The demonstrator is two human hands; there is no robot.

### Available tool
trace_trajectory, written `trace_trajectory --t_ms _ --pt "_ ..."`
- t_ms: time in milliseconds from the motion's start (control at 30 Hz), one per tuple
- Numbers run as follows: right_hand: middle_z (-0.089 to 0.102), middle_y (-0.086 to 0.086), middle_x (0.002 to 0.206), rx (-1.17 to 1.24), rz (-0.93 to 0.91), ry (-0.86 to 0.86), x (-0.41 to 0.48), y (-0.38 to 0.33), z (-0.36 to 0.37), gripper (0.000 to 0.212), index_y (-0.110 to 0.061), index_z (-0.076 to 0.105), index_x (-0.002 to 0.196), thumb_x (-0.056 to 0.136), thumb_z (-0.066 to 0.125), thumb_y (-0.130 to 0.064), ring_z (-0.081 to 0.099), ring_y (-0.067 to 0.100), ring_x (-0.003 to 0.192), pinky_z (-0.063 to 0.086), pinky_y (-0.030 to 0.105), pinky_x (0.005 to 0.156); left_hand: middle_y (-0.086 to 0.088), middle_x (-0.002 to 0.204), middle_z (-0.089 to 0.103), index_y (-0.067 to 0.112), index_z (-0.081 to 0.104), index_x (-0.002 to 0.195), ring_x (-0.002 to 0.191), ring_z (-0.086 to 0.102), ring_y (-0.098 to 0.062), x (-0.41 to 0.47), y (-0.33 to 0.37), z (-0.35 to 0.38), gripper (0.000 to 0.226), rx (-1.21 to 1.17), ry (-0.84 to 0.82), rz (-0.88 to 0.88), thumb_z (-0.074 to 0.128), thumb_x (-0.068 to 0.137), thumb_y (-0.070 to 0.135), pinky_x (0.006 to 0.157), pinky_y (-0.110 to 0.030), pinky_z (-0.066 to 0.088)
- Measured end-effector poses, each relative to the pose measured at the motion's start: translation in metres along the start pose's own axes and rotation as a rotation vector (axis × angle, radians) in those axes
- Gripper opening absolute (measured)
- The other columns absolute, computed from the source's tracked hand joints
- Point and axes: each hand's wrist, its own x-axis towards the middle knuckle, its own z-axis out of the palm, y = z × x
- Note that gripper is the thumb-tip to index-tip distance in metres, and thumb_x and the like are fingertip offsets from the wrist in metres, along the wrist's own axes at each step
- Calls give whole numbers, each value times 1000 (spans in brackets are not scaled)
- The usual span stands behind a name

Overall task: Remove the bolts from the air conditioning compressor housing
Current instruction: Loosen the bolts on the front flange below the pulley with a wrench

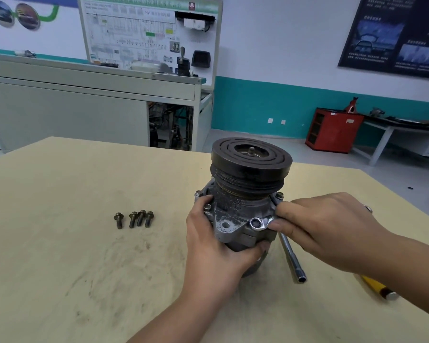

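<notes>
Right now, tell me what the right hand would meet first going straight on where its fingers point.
The compressor housing: the right hand points leftward, fingertips pinching its edge, so nothing lies between.

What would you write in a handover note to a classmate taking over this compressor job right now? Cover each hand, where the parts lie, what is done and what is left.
Left hand grips the compressor housing, which stands upright on the table, pulley up.
Right hand pinches the right edge of the flange.
Done: four bolts lie loose on the table, left of the housing; the front flange hole is empty.
Left: at least three seated bolts remain in the flange; its far side is hidden.
The socket bar lies on the table, partly under the right hand.
</notes>
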Motion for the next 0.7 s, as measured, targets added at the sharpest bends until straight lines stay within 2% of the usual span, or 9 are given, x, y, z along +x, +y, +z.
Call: trace_trajectory --t_ms 67,167,267,333,433,500,600,700 --pt "50 -11 50 39 79 -61 -3 -2 -4 57 -21 58 69 96 20 -53 47 16 40 26 23 37 6 134 42 63 16 115 125 45 -6 0 -1 0 97 -5 -4 -3 79 42 53 99 -30 45" --pt "43 -13 52 200 278 -187 -12 -6 -9 46 -31 44 69 85 16 -64 38 9 49 26 20 46 7 135 41 66 14 113 126 44 -7 -1 0 0 97 0 -1 -3 80 42 53 101 -31 44" --pt "49 -5 53 403 460 -161 -23 -3 -15 49 -24 49 68 82 24 -63 46 15 54 33 26 50 9 137 38 69 13 111 129 41 -7 -2 0 -1 99 6 -2 4 83 44 48 104 -31 41" --pt "50 3 55 492 632 -111 -27 6 -13 45 -14 54 70 91 36 -49 45 16 55 32 25 50 10 138 37 71 12 110 129 40 -7 -2 0 -2 100 10 -6 4 85 46 45 106 -33 40" --pt "54 2 63 615 926 -307 -34 23 3 25 -10 61 78 95 46 -20 46 13 53 35 24 49 9 139 36 75 11 109 130 39 -10 -2 0 -3 103 13 0 13 88 49 40 108 -36 38" --pt "57 6 70 716 1056 -421 -40 28 18 18 -3 60 85 93 46 -10 53 16 51 41 24 45 10 139 36 75 11 109 131 38 -10 -2 0 -4 104 18 0 16 89 51 38 108 -37 37" --pt "57 11 71 653 1092 -491 -45 27 43 15 -1 57 82 92 45 -5 62 22 55 46 24 48 15 136 35 73 13 113 128 37 -5 -3 -2 -6 104 36 6 47 90 54 33 107 -33 36" --pt "65 13 87 406 1035 -552 -46 22 66 19 -4 61 89 94 47 -16 64 28 79 46 27 64 20 132 34 71 14 115 126 36 -1 -3 -4 -7 104 45 13 67 90 55 33 105 -28 34"
